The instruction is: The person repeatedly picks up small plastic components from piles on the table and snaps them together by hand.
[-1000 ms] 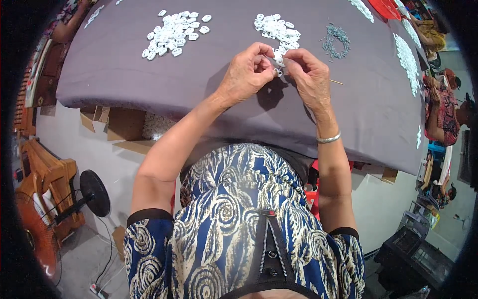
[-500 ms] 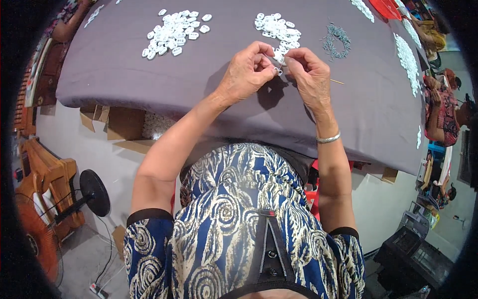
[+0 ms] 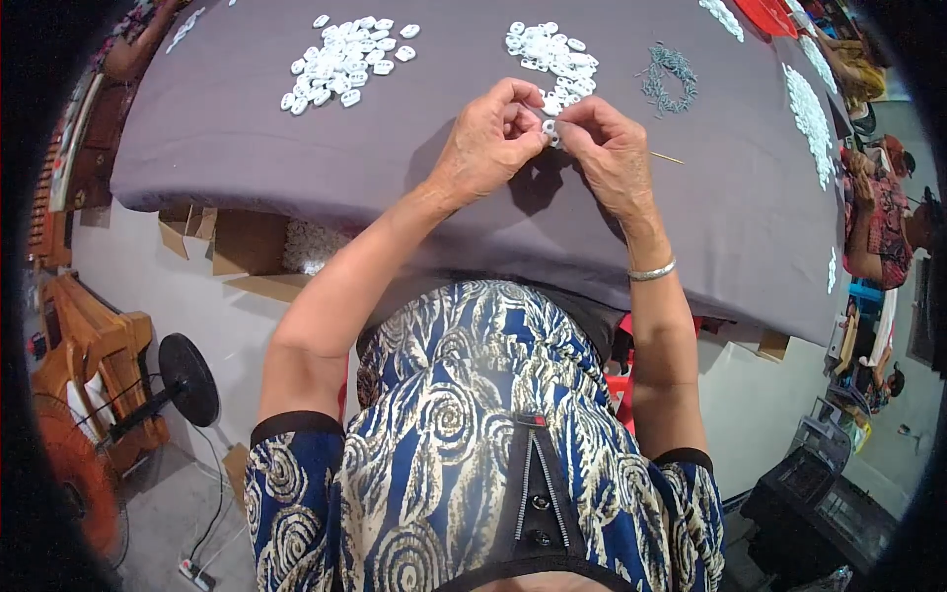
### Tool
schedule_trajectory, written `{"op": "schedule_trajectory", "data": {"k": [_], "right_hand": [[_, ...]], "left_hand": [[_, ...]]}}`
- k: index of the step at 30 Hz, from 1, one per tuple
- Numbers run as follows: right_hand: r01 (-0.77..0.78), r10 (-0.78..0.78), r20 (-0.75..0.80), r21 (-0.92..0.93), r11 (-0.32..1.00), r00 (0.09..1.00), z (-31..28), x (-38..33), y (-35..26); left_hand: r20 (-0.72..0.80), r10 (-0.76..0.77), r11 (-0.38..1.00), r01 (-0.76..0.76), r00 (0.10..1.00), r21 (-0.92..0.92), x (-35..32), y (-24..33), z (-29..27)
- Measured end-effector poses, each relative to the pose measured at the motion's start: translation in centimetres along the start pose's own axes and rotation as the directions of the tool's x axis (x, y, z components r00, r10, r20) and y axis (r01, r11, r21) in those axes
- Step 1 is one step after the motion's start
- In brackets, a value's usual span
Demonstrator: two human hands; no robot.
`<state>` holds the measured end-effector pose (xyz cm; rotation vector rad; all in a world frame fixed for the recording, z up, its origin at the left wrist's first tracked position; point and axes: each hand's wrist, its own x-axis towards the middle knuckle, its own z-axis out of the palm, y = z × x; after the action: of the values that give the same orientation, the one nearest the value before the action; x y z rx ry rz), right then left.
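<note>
Pale wall (image 3: pixel 118 247) and grey floor (image 3: pixel 148 513) showed past the near edge of the table (image 3: pixel 237 148), which was spread with smooth purple-grey cloth. Above the cloth, inward from the middle of that near edge, was a small white plastic piece with a round opening (image 3: pixel 549 127). My left grip (image 3: pixel 483 143) was closed on it from the left, thumb and forefinger pinching, the other fingers curled in. My right grip (image 3: pixel 614 158) pinched it from the right, its tips close to those of the left; exactly what they covered was hidden. A silver-coloured bangle (image 3: pixel 652 271) circled my right wrist.

Just past my fingertips, farther from the near edge, lay a heap of white oval plastic pieces (image 3: pixel 552 49). Another heap of similar white ovals (image 3: pixel 345 64) lay well apart from it, toward the table's left edge. On the other side, a loose ring of small grey pins (image 3: pixel 671 79) lay beyond my right grip, and a thin yellowish stick (image 3: pixel 667 158) lay just beside it. Along the table's right edge ran a long spread of white pieces (image 3: pixel 811 123), with a red plastic container (image 3: pixel 769 15) farther up. Below the near edge, toward the left, stood an open brown cardboard box (image 3: pixel 247 247).
</note>
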<state>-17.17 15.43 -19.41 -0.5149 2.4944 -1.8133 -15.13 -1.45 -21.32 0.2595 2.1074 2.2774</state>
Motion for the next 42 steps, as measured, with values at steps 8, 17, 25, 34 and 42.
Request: {"op": "schedule_trajectory", "data": {"k": [8,17,25,34,42], "right_hand": [[0.024,-0.024,0.001,0.023,0.999,1.0,-0.1,0.0,-0.3],[0.21,-0.2,0.085,-0.132,0.969,0.976,-0.4,-0.1,-1.0],[0.268,-0.262,0.054,-0.143,0.953,0.963,-0.4,-0.1,-1.0],[0.309,-0.3,0.079,-0.171,0.935,0.951,-0.4,-0.2,-0.9],[0.364,-0.337,0.141,-0.278,0.889,0.931,-0.6,-0.1,-1.4]], "left_hand": [[0.005,-0.01,1.0,0.01,1.0,0.013,0.2,0.2,-0.1],[0.016,-0.085,0.983,0.086,0.996,-0.161,0.0,0.6,0.0],[0.071,-0.09,0.978,0.101,0.993,-0.181,0.0,1.2,-0.4],[0.069,-0.045,0.98,0.057,0.997,-0.192,-0.1,0.8,-0.1],[0.035,-0.06,0.975,0.066,0.998,-0.212,-0.2,0.9,0.1]]}}
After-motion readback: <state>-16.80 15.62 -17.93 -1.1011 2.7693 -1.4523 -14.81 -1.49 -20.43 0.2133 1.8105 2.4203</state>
